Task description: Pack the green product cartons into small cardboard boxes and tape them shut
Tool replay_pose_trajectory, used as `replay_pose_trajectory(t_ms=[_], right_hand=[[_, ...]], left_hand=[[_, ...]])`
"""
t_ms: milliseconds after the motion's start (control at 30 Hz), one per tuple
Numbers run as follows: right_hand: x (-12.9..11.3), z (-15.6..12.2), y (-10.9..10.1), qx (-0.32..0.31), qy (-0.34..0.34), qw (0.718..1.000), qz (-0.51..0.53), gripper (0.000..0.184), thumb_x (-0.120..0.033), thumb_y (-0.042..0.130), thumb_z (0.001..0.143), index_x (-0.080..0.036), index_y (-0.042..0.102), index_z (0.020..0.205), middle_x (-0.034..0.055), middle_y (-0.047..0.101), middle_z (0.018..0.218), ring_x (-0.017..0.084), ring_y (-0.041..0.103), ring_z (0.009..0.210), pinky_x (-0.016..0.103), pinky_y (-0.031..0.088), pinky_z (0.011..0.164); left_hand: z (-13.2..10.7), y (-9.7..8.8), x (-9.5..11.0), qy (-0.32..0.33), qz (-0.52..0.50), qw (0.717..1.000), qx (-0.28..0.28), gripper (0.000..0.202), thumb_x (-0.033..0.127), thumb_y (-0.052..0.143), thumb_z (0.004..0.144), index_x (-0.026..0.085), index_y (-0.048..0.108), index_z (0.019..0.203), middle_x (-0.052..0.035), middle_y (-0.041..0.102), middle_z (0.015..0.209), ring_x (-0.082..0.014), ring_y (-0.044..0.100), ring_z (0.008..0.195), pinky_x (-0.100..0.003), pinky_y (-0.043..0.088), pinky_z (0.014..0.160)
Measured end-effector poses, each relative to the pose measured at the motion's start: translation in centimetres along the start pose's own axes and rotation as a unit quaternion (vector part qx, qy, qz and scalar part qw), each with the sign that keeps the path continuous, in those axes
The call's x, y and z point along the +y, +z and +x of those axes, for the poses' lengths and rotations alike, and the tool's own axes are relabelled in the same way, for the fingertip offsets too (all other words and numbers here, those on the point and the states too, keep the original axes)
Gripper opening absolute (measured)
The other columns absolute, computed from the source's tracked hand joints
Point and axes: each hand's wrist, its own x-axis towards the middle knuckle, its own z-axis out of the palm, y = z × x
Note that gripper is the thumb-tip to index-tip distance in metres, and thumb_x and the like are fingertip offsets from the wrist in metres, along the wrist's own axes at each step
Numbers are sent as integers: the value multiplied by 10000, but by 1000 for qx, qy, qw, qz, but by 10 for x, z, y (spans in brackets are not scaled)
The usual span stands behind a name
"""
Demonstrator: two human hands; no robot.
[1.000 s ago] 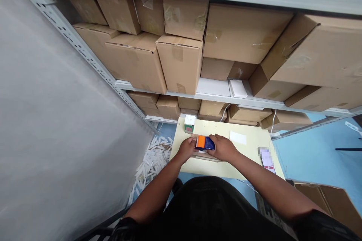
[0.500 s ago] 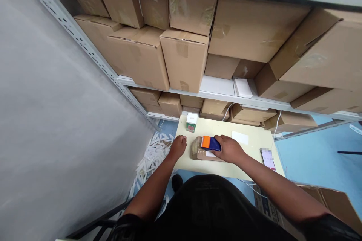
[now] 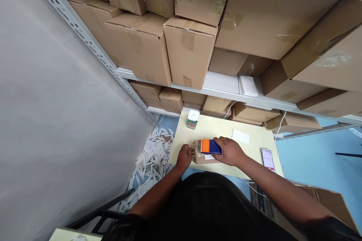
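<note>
A small brown cardboard parcel wrapped in clear tape lies on a pale yellow table. My right hand is closed on a blue and orange tape dispenser resting on top of the parcel. My left hand is curled against the parcel's left end, its fingers closed at the taped edge.
A small green and white box stands at the table's far left corner. A white card and a phone lie to the right. Shelves of cardboard boxes rise behind. White paper strips litter the floor at left.
My left hand, which had drawn away to the left, has come back to the parcel's left end. The dispenser has stayed on the parcel. The camera has tilted slightly down.
</note>
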Motion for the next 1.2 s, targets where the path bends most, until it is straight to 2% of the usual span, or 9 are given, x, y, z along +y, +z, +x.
replay_pose_trajectory(t_ms=[233, 367, 500, 700, 833, 933, 1033, 1100, 1200], right_hand=[[-1, -2, 8, -11, -24, 1000, -6, 614, -491, 612, 840, -197, 539, 1374, 96, 669, 1081, 273, 643, 952, 355, 442, 832], [0, -3, 8, -4, -34, 999, -5, 621, -470, 605, 833, -195, 536, 1386, 101, 671, 1098, 277, 638, 978, 368, 445, 871], [3, -4, 8, -5, -40, 999, -9, 608, -468, 598, 835, -200, 544, 1378, 101, 674, 1094, 275, 643, 970, 375, 448, 884], [5, -4, 13, -5, -49, 999, -16, 605, -447, 608, 829, -190, 553, 1374, 106, 677, 1110, 277, 646, 980, 376, 453, 900], [3, -5, 11, -14, -48, 999, -18, 597, -457, 602, 840, -192, 555, 1374, 102, 676, 1111, 276, 645, 979, 375, 455, 892], [1, -3, 7, -29, -39, 999, -22, 610, -466, 610, 834, -198, 550, 1379, 99, 676, 1094, 281, 641, 979, 372, 453, 876], [0, -2, 6, -45, -31, 998, -24, 628, -466, 614, 829, -201, 538, 1393, 102, 675, 1101, 284, 634, 991, 369, 446, 874], [-1, -1, 6, -49, -33, 998, -18, 633, -462, 610, 831, -200, 530, 1401, 106, 673, 1113, 284, 628, 1004, 369, 440, 883], [-1, -2, 7, -43, -36, 998, -14, 616, -454, 603, 831, -190, 546, 1384, 107, 672, 1100, 284, 626, 1002, 372, 436, 886]], left_hand=[[-8, 11, -7, 55, 21, 998, 19, 341, 433, 372, 1011, 227, 548, 805, -70, 585, 885, -230, 604, 880, -423, 526, 882], [-13, 15, -13, -54, -147, 987, 24, 422, 598, 425, 980, 213, 579, 905, -81, 662, 911, -228, 678, 872, -411, 576, 815], [-15, 12, -19, -155, -320, 935, 3, 516, 706, 492, 908, 196, 563, 897, -109, 723, 977, -242, 725, 917, -418, 614, 776], [-25, 12, -19, -128, -342, 931, 17, 495, 678, 564, 891, 184, 590, 864, -113, 736, 1003, -252, 714, 1027, -458, 605, 895], [-27, 6, -8, -132, -357, 923, 57, 467, 635, 500, 941, 183, 597, 882, -113, 746, 974, -239, 730, 945, -443, 612, 863], [-26, -12, -1, -112, -319, 937, 85, 419, 569, 455, 978, 194, 583, 840, -78, 734, 878, -216, 723, 858, -408, 601, 837], [-30, -25, -1, -84, -196, 973, 91, 413, 529, 400, 1006, 219, 543, 774, -38, 691, 760, -202, 692, 787, -374, 568, 816], [-34, -23, -5, -75, -100, 990, 65, 414, 516, 368, 1018, 232, 523, 761, -28, 669, 725, -206, 671, 760, -366, 541, 790], [-37, -2, -11, -46, -4, 999, 1, 397, 490, 328, 1030, 243, 500, 770, -25, 630, 722, -215, 641, 739, -363, 510, 748]])
